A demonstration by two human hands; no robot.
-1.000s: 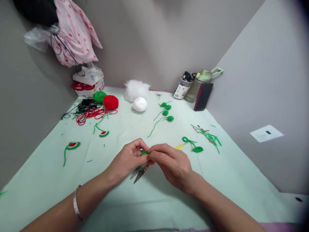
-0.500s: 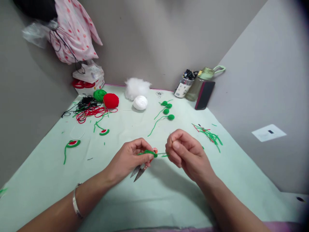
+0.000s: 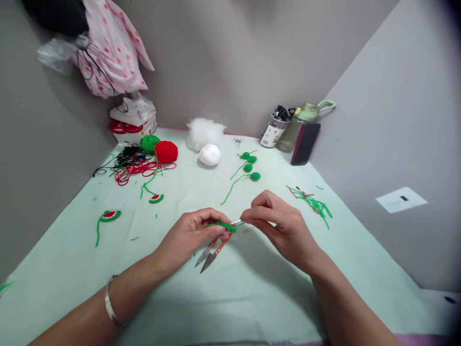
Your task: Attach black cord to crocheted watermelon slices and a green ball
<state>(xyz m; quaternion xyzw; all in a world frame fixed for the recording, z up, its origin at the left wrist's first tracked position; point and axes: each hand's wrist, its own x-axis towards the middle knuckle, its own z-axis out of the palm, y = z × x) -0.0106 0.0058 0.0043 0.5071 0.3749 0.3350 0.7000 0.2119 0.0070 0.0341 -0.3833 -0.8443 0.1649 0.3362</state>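
Observation:
My left hand (image 3: 201,230) pinches a small green crocheted piece (image 3: 226,226) between thumb and fingers. Just right of it, my right hand (image 3: 279,223) is closed on a thin needle (image 3: 236,222), whose end reaches the edge of the green piece. A green strand runs from the piece toward my right fingertips. Below my left fingers, orange-handled thread snips (image 3: 212,253) point toward me with blades apart; their upper part is hidden by the hand and the piece. I cannot tell whether the hand touches them.
Two crocheted watermelon slices (image 3: 110,216) lie at left. Behind them are a red yarn ball (image 3: 166,152), a green yarn ball (image 3: 149,143) and a white yarn ball (image 3: 209,154). Small green crocheted balls (image 3: 255,176) lie ahead, yarn scraps (image 3: 312,201) at right. A bottle (image 3: 289,134) and phone (image 3: 306,144) stand behind.
My right hand has turned and moved slightly left, bringing the needle from upright down to the green piece. The strand between the hands is shorter. More of the snips shows.

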